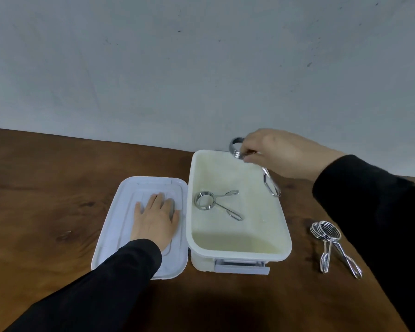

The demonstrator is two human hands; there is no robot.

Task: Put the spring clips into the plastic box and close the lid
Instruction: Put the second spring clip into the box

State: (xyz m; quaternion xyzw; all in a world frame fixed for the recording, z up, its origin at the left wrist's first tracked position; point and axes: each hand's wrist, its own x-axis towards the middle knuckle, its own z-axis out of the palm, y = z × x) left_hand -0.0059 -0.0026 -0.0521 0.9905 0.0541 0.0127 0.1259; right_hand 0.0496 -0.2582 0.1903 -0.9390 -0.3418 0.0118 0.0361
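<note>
Over box [237, 249]: clip [236, 147] pinched in right hand [280, 152].
Left hand [156, 218]: flat, empty, on lid [120, 212].
Advice: clip to be lowered inside the rim before release.

Both arms are covered in long black sleeves of a soft, matte fabric, plain and without visible print, buttons or seams. The left sleeve [101, 286] ends in a rounded, snug cuff just behind the bare left hand [155, 220], and the right sleeve [379, 212] stops in the same way just behind the bare right hand [280, 152], its cloth bunching in loose folds further back. No rings, watch or gloves show on either hand, and the fingers are bare.
</note>
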